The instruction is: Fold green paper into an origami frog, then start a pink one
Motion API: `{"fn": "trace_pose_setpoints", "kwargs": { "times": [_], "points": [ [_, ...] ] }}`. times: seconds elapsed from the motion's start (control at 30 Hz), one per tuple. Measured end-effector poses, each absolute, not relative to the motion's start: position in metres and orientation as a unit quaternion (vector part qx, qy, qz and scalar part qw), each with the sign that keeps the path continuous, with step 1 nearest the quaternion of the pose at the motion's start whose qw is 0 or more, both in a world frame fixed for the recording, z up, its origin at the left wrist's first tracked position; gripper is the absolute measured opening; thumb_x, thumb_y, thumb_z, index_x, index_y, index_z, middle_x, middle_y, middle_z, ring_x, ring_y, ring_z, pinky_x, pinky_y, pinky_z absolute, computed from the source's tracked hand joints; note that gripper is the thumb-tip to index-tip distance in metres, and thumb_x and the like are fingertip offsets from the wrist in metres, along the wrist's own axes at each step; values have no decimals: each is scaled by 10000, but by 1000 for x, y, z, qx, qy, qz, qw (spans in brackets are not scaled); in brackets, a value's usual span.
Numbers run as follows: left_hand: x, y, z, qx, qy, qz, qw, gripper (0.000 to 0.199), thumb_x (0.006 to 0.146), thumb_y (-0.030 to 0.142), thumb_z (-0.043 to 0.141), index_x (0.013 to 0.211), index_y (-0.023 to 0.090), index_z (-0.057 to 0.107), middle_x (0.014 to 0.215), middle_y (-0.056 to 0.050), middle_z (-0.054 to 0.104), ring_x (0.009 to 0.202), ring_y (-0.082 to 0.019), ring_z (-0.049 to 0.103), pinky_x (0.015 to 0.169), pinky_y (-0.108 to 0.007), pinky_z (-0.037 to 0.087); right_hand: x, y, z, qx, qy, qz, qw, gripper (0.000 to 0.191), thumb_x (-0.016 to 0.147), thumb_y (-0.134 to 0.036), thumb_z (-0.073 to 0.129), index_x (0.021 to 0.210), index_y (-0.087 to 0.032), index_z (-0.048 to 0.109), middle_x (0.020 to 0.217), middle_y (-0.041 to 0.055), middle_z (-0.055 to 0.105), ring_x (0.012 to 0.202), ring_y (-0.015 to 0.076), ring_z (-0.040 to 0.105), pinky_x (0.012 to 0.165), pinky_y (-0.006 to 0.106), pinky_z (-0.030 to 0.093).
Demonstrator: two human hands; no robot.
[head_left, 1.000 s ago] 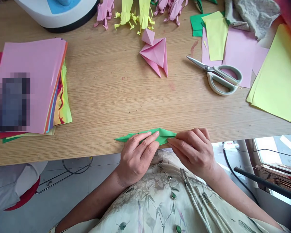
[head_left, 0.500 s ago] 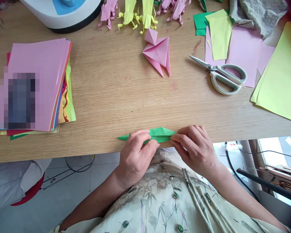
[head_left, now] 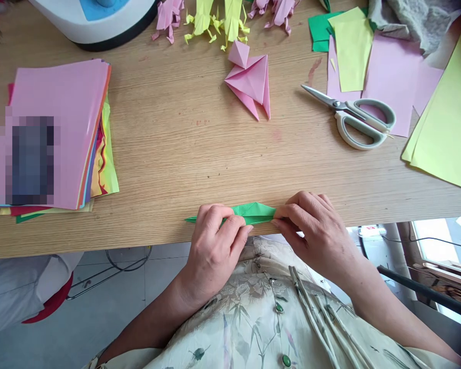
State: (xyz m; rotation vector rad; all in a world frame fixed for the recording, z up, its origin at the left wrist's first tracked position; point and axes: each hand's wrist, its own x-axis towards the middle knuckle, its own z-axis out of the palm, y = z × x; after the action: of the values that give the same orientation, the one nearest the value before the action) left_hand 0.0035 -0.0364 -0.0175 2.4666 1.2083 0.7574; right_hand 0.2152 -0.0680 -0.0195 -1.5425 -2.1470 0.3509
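A narrow folded green paper [head_left: 255, 212] lies along the table's front edge, its thin pointed end to the left and its wider part between my hands. My left hand [head_left: 217, 246] is closed over its middle and left portion, fingers curled on top and the thumb near the lower edge. My right hand [head_left: 311, 225] pinches the right tip between thumb and fingers. Part of the paper is hidden beneath my left fingers. Farther back lies a folded pink paper piece [head_left: 249, 82] with two points facing me.
Grey-handled scissors [head_left: 363, 120] lie at the right, near yellow sheets [head_left: 449, 118] and a grey cloth [head_left: 415, 20]. A stack of coloured paper [head_left: 61, 102] is at the left. Behind are folded yellow figures [head_left: 232, 20] and a white-and-blue device [head_left: 100, 23]. A person's clothed leg shows lower left.
My left fingers have shifted slightly on the green paper, the index finger now reaching over its lower edge. My right hand has moved slightly, still pinching the right tip. The view has shifted a little.
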Motion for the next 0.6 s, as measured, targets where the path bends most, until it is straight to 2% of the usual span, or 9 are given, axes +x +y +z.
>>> {"fn": "trace_pose_setpoints", "kwargs": {
  "times": [0.27, 0.43, 0.6],
  "points": [
    [7, -36, -17, 835, 454, 252, 182, 91, 892, 142, 638, 828, 168, 578, 1009, -73, 521, 953, -201, 531, 823, -352, 500, 214, -65, -15, -590, -762, 155, 216, 107, 937, -209, 567, 835, -200, 593, 773, 18, 511, 664, 159, 467, 662, 320, 342],
    [12, -36, -19, 831, 463, 244, 188, 135, 877, 103, 608, 778, 167, 541, 989, -75, 512, 927, -205, 524, 802, -363, 487, 215, -64, -13, -595, -755, 154, 229, 119, 921, -208, 605, 804, -197, 585, 758, 12, 521, 663, 152, 484, 647, 307, 355],
    [15, -37, -19, 832, 469, 242, 173, 110, 867, 99, 594, 816, 176, 534, 967, -72, 510, 902, -207, 509, 797, -376, 488, 220, -63, -10, -587, -754, 188, 229, 101, 924, -181, 597, 824, -199, 596, 780, 15, 536, 675, 147, 507, 623, 293, 365]
  ]
}}
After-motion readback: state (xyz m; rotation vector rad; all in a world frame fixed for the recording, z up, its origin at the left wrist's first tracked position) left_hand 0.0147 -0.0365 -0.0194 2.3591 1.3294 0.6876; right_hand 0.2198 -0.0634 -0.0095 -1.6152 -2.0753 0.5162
